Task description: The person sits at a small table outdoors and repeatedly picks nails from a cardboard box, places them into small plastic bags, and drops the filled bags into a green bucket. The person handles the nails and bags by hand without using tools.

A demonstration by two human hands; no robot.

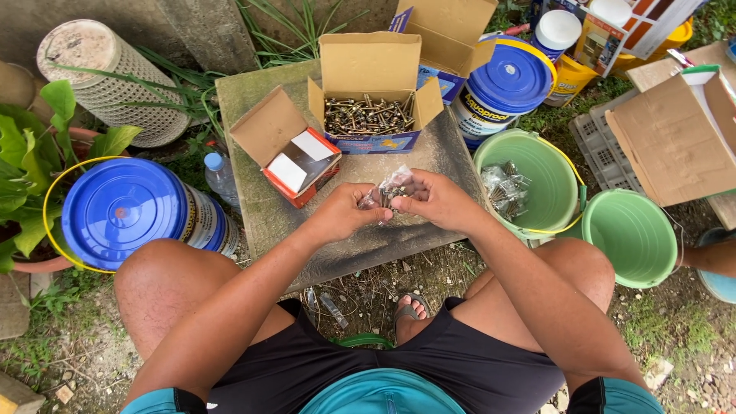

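- Hands meet over the near edge of the slab [261,100]: the left hand [343,213] and the right hand [433,199] both pinch one small clear bag [391,188] between their fingertips.
- Bag: one, held just above the slab, between the two hands; its long axis runs roughly left to right, tilted up toward the right hand. Small metal pieces show dimly inside; their number cannot be told.
- Left hand: curled, fingers closed on the bag's left end.
- Right hand: curled, fingers closed on the bag's right, upper end.
- Boxes on the slab: two open ones. The far one, a cardboard box [372,115], is full of loose screws, too many to count. The red box [295,161] sits left of it, nearer the hands, with flat packets inside.
- Third open carton [448,34] stands behind the slab.
- Green buckets: two, to the right of the right hand. The nearer bucket [529,176] holds a heap of filled clear bags; the other bucket [632,238] looks bare inside.
- Blue-lidded tubs: two, one tub [123,211] at the left knee, one tub [510,80] beyond the buckets.
- Plastic bottle [221,176]: one, lying left of the slab.
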